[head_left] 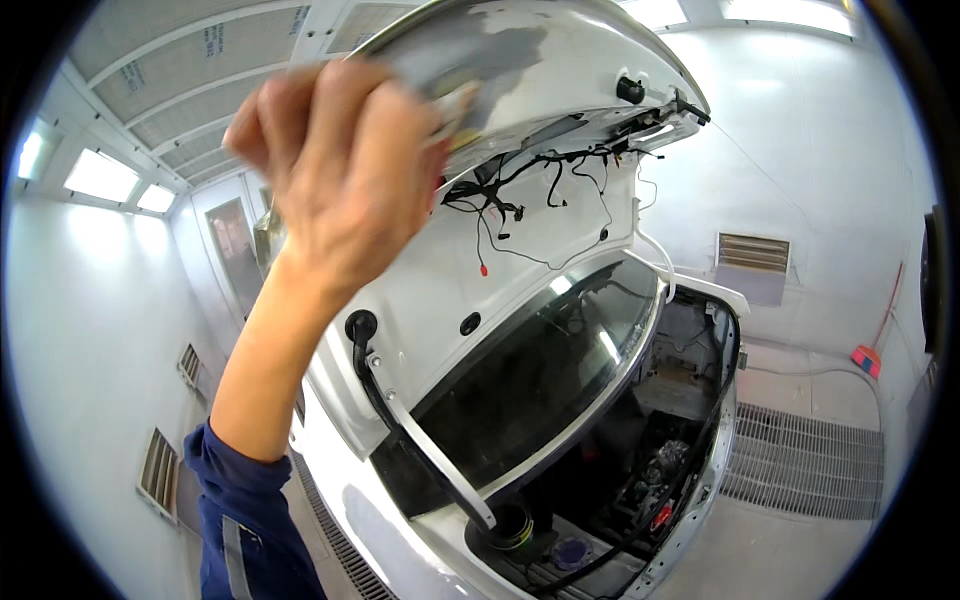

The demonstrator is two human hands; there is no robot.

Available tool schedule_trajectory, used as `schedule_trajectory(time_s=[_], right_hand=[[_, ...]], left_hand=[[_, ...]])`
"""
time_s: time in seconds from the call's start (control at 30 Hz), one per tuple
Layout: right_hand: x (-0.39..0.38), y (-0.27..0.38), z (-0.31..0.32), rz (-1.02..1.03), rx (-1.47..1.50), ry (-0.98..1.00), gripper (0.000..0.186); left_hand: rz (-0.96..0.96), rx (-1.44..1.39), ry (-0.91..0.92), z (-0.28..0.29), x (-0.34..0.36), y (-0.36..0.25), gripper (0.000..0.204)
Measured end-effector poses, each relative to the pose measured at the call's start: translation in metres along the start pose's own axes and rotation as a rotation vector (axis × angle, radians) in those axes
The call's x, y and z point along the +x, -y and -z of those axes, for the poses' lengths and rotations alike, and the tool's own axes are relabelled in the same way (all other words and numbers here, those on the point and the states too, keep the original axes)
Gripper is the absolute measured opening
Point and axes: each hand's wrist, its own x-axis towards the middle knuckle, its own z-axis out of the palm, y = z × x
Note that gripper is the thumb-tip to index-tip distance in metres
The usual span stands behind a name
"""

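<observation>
Between ten and eleven o'clock: our left hand, forearm running down to a navy sleeve past seven. Grip: fingers bent inward, motion-blurred; a red edge shows at their three-o'clock side, though we cannot tell whether they clamp it. Right hand: outside our view. Twelve to one: white liftgate, raised, bearing a grey patch; below, a black wiring harness, hanging. Handling note: we judge light, even strokes best, knuckles clear of the wires.
</observation>
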Motion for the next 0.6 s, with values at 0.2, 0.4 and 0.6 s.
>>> schedule_trajectory(time_s=[0.2, 0.4, 0.6], right_hand=[[0.009, 0.050, 0.001, -0.085, -0.029, 0.233, 0.026], [0.025, 0.073, 0.001, 0.179, 0.168, 0.256, 0.029], [0.048, 0.057, -0.051, 0.096, 0.015, 0.288, 0.034]], left_hand=[[-0.110, -0.051, 0.112, 0.008, -0.005, 0.022, 0.028], [-0.085, -0.086, 0.138, 0.017, 0.002, 0.014, 0.029], [-0.085, -0.101, 0.234, 0.007, 0.012, 0.010, 0.029]])
